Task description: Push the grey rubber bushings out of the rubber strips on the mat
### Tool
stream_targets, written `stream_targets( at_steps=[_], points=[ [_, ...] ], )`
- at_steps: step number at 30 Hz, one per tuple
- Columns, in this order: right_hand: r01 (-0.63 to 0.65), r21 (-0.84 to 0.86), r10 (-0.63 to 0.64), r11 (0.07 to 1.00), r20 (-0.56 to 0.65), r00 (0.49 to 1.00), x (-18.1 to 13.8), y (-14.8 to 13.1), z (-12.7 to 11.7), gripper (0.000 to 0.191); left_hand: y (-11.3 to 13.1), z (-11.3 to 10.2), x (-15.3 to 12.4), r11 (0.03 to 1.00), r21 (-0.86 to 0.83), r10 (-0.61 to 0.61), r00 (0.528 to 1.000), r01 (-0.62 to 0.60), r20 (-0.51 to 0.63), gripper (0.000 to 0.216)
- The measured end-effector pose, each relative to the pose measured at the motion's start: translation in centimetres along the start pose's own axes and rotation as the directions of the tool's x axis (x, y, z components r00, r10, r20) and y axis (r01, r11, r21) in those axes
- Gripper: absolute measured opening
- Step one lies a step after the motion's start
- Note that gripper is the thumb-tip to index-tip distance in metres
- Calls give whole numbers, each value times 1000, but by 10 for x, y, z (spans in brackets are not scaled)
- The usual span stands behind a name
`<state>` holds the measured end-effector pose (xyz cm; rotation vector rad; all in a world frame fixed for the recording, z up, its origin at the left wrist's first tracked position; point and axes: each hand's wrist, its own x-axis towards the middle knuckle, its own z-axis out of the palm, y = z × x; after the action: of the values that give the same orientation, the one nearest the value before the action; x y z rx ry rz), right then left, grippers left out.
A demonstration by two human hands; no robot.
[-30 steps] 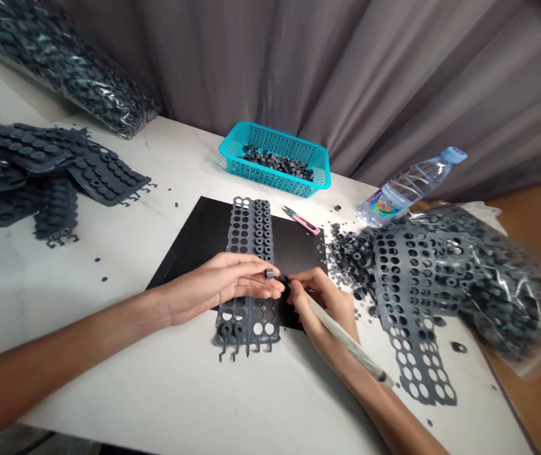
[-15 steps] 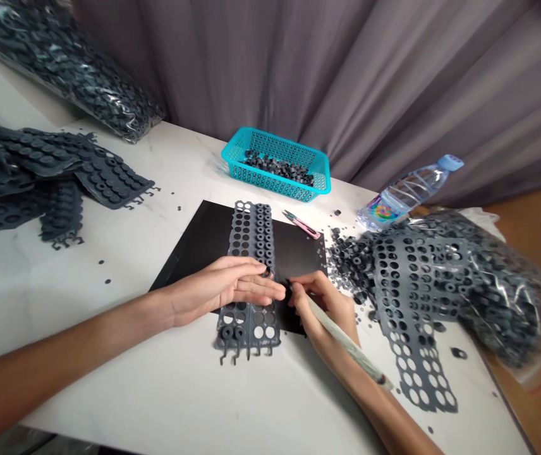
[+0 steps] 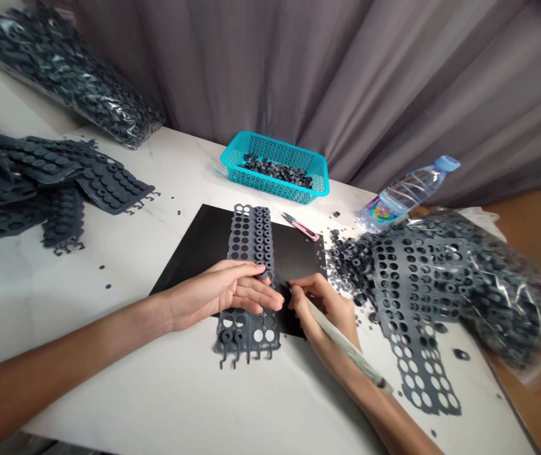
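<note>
Left hand (image 3: pixel 229 287) holds a piece (image 3: pixel 263 276); apart, right hand (image 3: pixel 331 308) grips a tool (image 3: pixel 350 352) over the mat edge (image 3: pixel 320 264).

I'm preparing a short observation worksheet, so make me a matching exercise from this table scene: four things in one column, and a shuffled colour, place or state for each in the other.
Things
1. Basket
2. Snips
3. Bottle
4. Pen-like tool

Descriptions
A. Clear, with a blue cap
B. Held in the right hand
C. Turquoise, with small dark pieces inside
D. Pink-handled, lying at the far edge of the black mat

Right pairs: 1-C, 2-D, 3-A, 4-B
</note>
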<state>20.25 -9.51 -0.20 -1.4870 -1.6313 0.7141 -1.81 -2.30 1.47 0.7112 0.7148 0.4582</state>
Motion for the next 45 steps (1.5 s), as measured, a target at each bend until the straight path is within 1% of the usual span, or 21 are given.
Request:
stream_targets(
  at_steps=[4, 6, 8, 10, 11, 12, 13, 14, 15, 16, 18, 21, 24, 26, 29, 30, 32, 35, 38, 41, 45],
  points=[
    [-6, -21, 7, 1000, 17, 1000, 1, 1, -2, 16, 4, 7, -10, 998, 58, -26, 1000, 25, 15, 34],
    [-9, -22, 10, 1000, 16, 1000, 2, 4, -3, 17, 5, 12, -11, 990, 140, -1, 1000, -2, 26, 35],
    [-13, 2, 13, 1000, 12, 1000, 4, 10, -4, 18, 10, 13, -4, 961, 256, 99, 995, -99, 12, 36],
    [-25, 36, 25, 999, 8, 1000, 8, 18, -3, 20, 23, 12, 15, 881, 402, 269, 963, -248, 3, 38],
    [-35, 58, 35, 998, 1, 999, 10, 21, -3, 21, 34, 10, 29, 807, 492, 367, 930, -326, 13, 38],
    [-52, 81, 54, 995, -16, 998, 12, 24, -3, 22, 47, 8, 44, 701, 591, 466, 884, -398, 43, 38],
    [-61, 103, 64, 993, -27, 998, 13, 26, -3, 23, 63, 6, 61, 527, 718, 586, 807, -453, 79, 38],
    [-65, 124, 69, 990, -31, 997, 15, 26, -3, 23, 81, 4, 78, 321, 837, 705, 702, -444, 102, 38],
    [-65, 140, 70, 988, -33, 997, 16, 26, -3, 23, 98, 3, 95, 239, 873, 754, 648, -424, 109, 36],
    [-62, 152, 67, 986, -31, 997, 16, 25, -3, 23, 114, 3, 111, 189, 892, 776, 620, -410, 120, 33],
    [-60, 163, 67, 985, -39, 997, 17, 21, -4, 23, 139, 6, 139, 106, 920, 790, 594, -378, 153, 28],
    [-52, 151, 62, 987, -58, 996, 17, 17, -5, 22, 153, 15, 160, 17, 938, 780, 591, -347, 205, 18],
    [-29, 121, 37, 992, -64, 997, 17, 19, -6, 20, 141, 25, 154, -55, 939, 761, 594, -340, 259, 22],
    [-26, 116, 33, 993, -60, 998, 16, 21, -5, 19, 121, 29, 133, -98, 934, 727, 616, -345, 304, 25],
    [-40, 123, 43, 992, -27, 999, 12, 19, -6, 17, 82, 28, 86, -136, 923, 648, 672, -361, 358, 29],
    [-45, 127, 46, 991, -5, 999, 11, 17, -6, 16, 68, 26, 69, -142, 920, 617, 694, -364, 370, 30],
    [-50, 140, 43, 989, 52, 998, 9, 13, -8, 14, 38, 19, 38, -209, 904, 549, 720, -373, 424, 30],
    [-96, 191, 66, 977, 156, 986, 5, 8, -12, 9, 3, 6, 7, -286, 892, 473, 758, -350, 450, 26],
    [-200, 268, 127, 943, 267, 955, 3, 7, -16, 13, -13, -4, -4, -268, 901, 441, 788, -341, 429, 31],
    [-289, 359, 155, 887, 357, 921, 3, 7, -18, 21, -12, -8, -4, -232, 903, 407, 807, -361, 427, 34],
    [-320, 400, 172, 859, 364, 915, 2, 7, -14, 27, -9, -9, -2, -208, 912, 405, 818, -353, 408, 41]
  ],
)
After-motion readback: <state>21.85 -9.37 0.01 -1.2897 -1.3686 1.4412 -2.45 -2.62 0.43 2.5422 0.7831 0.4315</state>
